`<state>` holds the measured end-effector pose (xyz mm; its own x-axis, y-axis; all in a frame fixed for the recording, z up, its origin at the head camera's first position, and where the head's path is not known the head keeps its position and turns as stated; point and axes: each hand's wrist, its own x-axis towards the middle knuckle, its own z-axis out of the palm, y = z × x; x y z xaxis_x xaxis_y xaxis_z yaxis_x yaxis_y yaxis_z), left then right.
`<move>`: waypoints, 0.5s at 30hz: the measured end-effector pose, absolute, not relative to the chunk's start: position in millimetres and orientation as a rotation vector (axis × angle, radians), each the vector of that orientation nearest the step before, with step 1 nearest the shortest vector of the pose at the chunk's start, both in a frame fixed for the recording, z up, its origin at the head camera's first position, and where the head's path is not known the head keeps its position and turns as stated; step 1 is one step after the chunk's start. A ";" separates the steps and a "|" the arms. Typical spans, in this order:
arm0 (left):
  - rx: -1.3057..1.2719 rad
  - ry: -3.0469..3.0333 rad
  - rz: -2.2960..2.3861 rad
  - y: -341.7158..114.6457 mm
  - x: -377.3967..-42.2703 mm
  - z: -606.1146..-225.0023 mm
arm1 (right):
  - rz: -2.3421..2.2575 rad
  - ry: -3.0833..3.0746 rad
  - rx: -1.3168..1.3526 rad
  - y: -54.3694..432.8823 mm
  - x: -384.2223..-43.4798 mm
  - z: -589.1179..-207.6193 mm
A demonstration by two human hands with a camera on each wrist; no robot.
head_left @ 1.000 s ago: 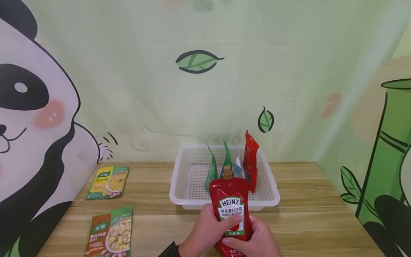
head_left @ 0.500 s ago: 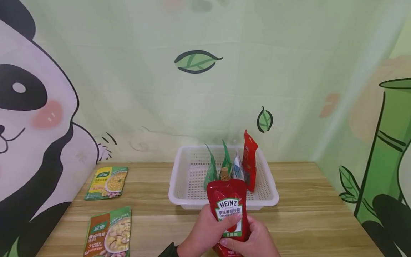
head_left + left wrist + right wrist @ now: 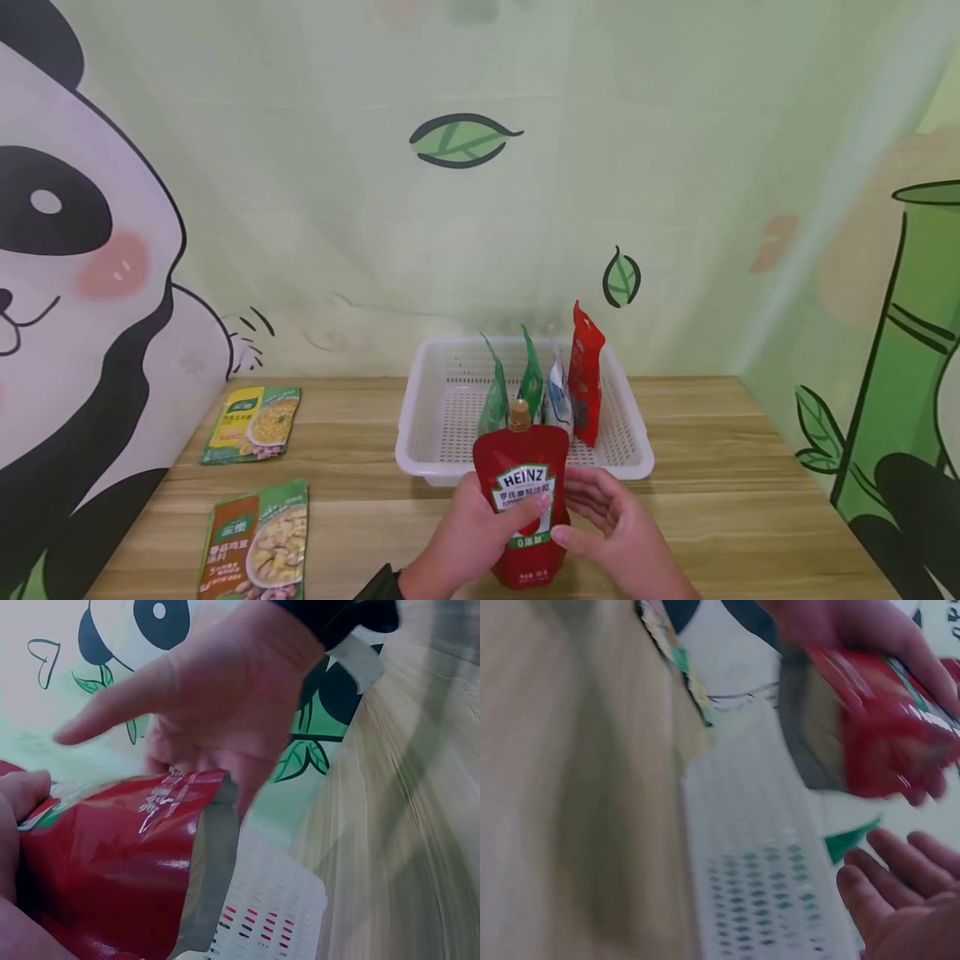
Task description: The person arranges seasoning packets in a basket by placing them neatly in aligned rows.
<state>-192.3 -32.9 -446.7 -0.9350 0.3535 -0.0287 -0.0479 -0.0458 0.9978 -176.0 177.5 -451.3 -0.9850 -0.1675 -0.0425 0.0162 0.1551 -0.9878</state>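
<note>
Far left, a yellow-green soup packet [image 3: 253, 427]; near left, a brown-green soup packet [image 3: 257, 542] — both flat on the wood-grain table [image 3: 375, 533]. Left hand [image 3: 474, 532] grips the Heinz tomato ketchup pouch [image 3: 521, 458], cap up, nearside of the white basket [image 3: 409, 433]. Right hand [image 3: 628, 533] — fingers loosely extended — just right of the pouch.

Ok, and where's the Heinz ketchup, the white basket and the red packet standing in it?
Heinz tomato ketchup pouch [image 3: 523, 477], head view, brand name on the label.
White plastic basket [image 3: 444, 470], head view, front rim.
Red packet [image 3: 587, 375], head view, its middle.
</note>
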 end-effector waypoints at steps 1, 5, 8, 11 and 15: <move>0.330 1.949 2.049 -33.6 -192.0 -446.4 | -1.972 2.267 -0.201 180.3 -177.5 -447.0; 0.354 1.910 1.992 -34.1 -189.7 -446.6 | -1.979 2.255 -0.388 187.4 -182.8 -429.4; 0.385 1.858 1.968 -33.1 -188.0 -447.6 | -1.966 2.218 -0.477 187.3 -186.1 -417.1; 0.418 1.795 1.949 -32.2 -186.5 -449.0 | -1.933 2.153 -0.612 183.5 -189.2 -408.4; 0.462 1.697 1.935 -31.3 -185.5 -452.0 | -1.824 2.158 -0.702 175.6 -192.2 -403.0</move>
<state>-185.5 -31.3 -452.0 -0.8063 0.5857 -0.0827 -0.1583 -0.0790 0.9842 -192.2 175.6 -403.0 -0.8588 -0.4957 0.1291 -0.2098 0.1104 -0.9715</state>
